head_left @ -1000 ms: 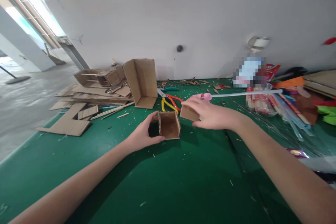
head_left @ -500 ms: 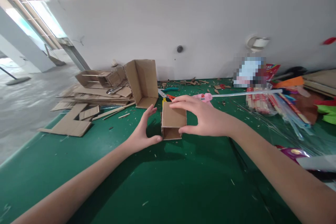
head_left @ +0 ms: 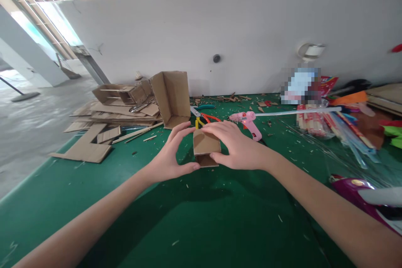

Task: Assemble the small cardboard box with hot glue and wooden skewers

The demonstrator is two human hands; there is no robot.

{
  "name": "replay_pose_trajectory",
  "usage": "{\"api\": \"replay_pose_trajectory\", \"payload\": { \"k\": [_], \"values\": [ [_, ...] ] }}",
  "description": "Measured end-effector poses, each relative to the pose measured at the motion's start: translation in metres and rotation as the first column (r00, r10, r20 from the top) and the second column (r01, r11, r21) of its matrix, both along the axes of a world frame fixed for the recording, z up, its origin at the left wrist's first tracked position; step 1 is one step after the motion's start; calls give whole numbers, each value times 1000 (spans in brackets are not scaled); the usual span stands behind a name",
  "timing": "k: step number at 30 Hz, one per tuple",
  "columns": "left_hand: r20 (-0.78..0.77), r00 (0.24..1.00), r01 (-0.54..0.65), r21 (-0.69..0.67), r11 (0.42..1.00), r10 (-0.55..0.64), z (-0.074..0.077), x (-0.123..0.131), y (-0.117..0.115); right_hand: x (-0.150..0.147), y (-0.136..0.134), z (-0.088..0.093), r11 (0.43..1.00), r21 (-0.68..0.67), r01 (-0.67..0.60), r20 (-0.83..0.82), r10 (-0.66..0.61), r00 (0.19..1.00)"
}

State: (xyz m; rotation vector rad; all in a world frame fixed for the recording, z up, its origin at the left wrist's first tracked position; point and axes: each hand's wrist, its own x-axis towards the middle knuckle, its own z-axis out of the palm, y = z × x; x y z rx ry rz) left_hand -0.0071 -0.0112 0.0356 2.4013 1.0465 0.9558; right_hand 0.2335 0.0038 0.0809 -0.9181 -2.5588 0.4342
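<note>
A small open cardboard box [head_left: 204, 159] stands on the green table [head_left: 201, 217] in front of me. A flat cardboard piece [head_left: 205, 142] lies over its top. My left hand [head_left: 171, 155] curls round the box's left side, thumb at its lower front and fingers reaching over the top edge. My right hand [head_left: 234, 144] presses the cardboard piece down from the right, fingers on top and thumb at the box's lower right corner.
Behind the box lie pliers with red and yellow handles [head_left: 201, 119] and a pink glue gun [head_left: 249, 121]. A larger open carton [head_left: 171, 98] and stacked cardboard sheets [head_left: 103, 130] sit to the left. Bundled sticks [head_left: 317, 123] and coloured supplies crowd the right side.
My right hand brought the cardboard piece from beside the box onto its top and now presses it lower. My left hand closed further round the box.
</note>
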Motion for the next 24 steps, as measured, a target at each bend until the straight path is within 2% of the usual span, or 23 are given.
{"api": "replay_pose_trajectory", "payload": {
  "k": [9, 24],
  "values": [
    [-55, 998, -11, -3, 1000, 10, -9, 0, 4, 2, 1, -1, 1000, -20, 11, 46, -11, 999],
    [-75, 997, -9, -19, 1000, 8, -13, 0, 6, 5, 7, -12, 1000, -22, -17, 66, 18, 998]
  ]
}}
